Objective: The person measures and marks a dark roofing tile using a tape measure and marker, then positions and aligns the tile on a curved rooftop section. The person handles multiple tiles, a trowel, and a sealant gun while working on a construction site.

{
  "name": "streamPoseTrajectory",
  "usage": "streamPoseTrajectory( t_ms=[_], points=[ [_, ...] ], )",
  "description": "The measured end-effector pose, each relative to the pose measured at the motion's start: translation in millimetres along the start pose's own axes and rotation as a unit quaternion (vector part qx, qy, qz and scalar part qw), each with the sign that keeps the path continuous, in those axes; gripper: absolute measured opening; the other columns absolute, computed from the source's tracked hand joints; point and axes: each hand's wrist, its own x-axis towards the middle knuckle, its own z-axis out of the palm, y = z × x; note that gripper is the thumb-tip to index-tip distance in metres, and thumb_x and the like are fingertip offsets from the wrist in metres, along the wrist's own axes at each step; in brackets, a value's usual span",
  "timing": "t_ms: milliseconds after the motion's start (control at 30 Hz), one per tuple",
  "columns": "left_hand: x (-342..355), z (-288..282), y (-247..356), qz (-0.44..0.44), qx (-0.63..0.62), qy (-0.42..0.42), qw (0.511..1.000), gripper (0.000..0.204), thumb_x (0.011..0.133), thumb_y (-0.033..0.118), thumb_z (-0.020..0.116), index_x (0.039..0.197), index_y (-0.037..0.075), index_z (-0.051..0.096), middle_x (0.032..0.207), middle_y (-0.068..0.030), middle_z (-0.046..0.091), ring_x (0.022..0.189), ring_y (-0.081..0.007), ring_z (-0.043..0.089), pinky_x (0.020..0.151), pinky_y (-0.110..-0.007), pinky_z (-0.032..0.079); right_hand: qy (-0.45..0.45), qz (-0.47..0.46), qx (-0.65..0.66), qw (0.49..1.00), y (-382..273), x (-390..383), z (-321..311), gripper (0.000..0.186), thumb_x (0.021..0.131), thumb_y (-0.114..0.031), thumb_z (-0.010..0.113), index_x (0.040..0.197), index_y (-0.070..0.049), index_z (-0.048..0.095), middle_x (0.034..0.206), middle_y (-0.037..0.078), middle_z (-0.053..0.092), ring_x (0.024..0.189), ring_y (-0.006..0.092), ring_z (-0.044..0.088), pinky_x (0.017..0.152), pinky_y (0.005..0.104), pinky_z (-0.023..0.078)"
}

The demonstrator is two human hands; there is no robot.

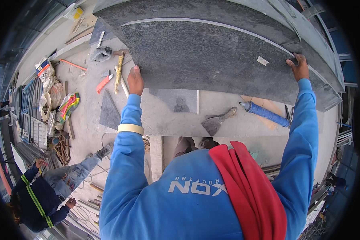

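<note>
A long dark grey stone slab (196,56) is tilted up in front of me, with a small pale sticker on its face. My left hand (135,82) grips its left end, thumb on the face and the other fingers hidden behind. At the upper right edge, my right hand (299,68) is curled over the rim of the same slab. Behind it is another dark slab (224,14). A cream tape roll (131,128) rings my left forearm. Near my left hand lie a hammer with a yellow handle (119,74) and a red-handled cutter (104,83).
A brush (219,120) and a blue caulking gun (267,113) lie on the pale surface below the slab. A triangular stone offcut (109,110) and crumpled clear plastic (102,53) are at left. A co-worker (38,196) is at lower left, near sacks (69,106).
</note>
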Motion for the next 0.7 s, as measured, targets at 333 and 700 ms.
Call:
streamPoseTrajectory(
  t_ms=[333,700],
  points=[
    [-183,12,-9,-0.101,0.148,-0.018,0.984,0.025,0.095,0.024,0.062,0.097,0.001,0.072,0.095,-0.0237,0.071,0.089,-0.0424,0.068,0.083,-0.048,0.053,0.007,0.006,0.020,1.000,-17,-7,-21,0.061,0.080,-0.043,0.080,0.130,-0.009,0.065,0.130,0.012,0.060,0.118,0.0311,0.061,0.099,0.0453,0.050],
    [-542,-30,43,-0.286,0.300,-0.356,0.837,0.032,0.095,0.032,0.061,0.102,0.003,0.071,0.104,-0.0257,0.069,0.101,-0.0433,0.065,0.089,-0.049,0.052,-0.044,-0.205,0.414,0.886,-44,-227,49,0.009,0.090,-0.004,0.068,0.097,0.001,0.069,0.085,0.017,0.066,0.078,0.0314,0.066,0.072,0.0375,0.052]
  ],
)
